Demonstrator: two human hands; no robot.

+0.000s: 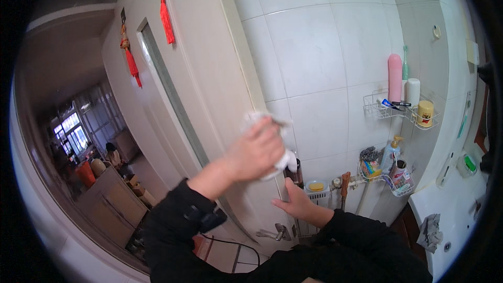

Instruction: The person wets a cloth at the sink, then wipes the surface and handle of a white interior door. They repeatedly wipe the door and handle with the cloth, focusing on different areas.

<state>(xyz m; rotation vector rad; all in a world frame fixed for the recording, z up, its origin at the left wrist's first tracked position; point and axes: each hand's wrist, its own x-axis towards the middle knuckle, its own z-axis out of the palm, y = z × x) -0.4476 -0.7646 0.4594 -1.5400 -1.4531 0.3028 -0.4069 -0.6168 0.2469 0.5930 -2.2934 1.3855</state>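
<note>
A white cloth (290,161) is bunched in my left hand (255,151), which presses it against the cream door (220,106) near its vertical edge. The hand and cloth are blurred. Lower down, my right hand (304,204) grips the door's edge, with fingertips on the face towards me; the rest of its hold is partly hidden. Below that hand is a metal lever handle (277,232). A narrow glass pane (169,94) runs down the door, and two red tassels (167,23) hang high on it.
White wire racks (375,112) with bottles and toiletries hang in the tiled corner. At right, a grey crumpled cloth (430,232) lies on the white washbasin (440,206). Yellow soap (316,186) sits in a dish behind the door. A person (114,155) is in the room beyond.
</note>
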